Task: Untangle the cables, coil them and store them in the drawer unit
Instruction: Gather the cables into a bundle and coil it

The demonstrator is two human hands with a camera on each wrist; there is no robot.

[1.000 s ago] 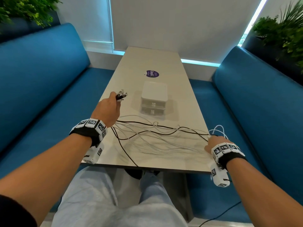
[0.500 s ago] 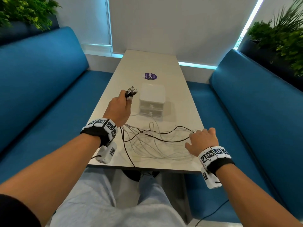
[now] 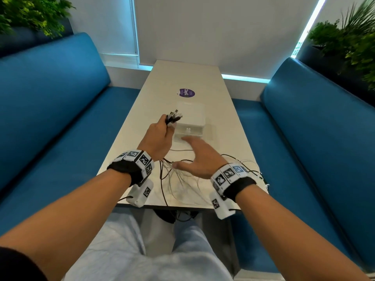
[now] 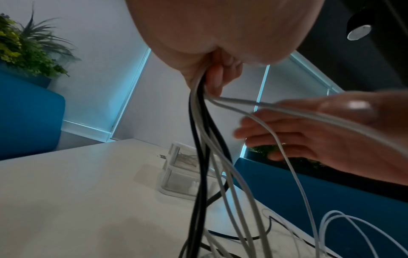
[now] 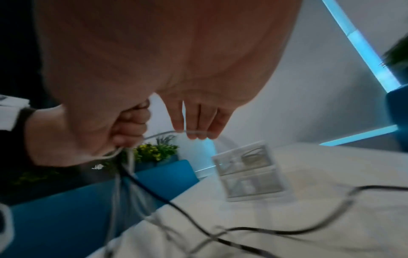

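Note:
My left hand (image 3: 168, 123) is raised above the table in front of the drawer unit (image 3: 190, 118) and grips a bundle of black and white cable ends (image 3: 174, 117). The plugs stick out above its fist. From the fist (image 4: 216, 76) the cables (image 4: 200, 157) hang down to a loose tangle (image 3: 182, 179) on the table. My right hand (image 3: 194, 153) is open, fingers straight, just right of the hanging strands. One white cable (image 5: 194, 132) lies across its fingertips. The unit is white and translucent with two drawers (image 5: 249, 174).
The pale table (image 3: 223, 122) runs away from me between two blue benches (image 3: 60, 118). A purple sticker (image 3: 187, 92) lies beyond the unit. Some cable loops reach the table's right edge (image 3: 261, 177). Plants stand behind both benches. My legs are under the near edge.
My right hand left the table's right edge and moved left and forward to the strands under my left hand. My left hand rose and moved toward the drawer unit with the plugs.

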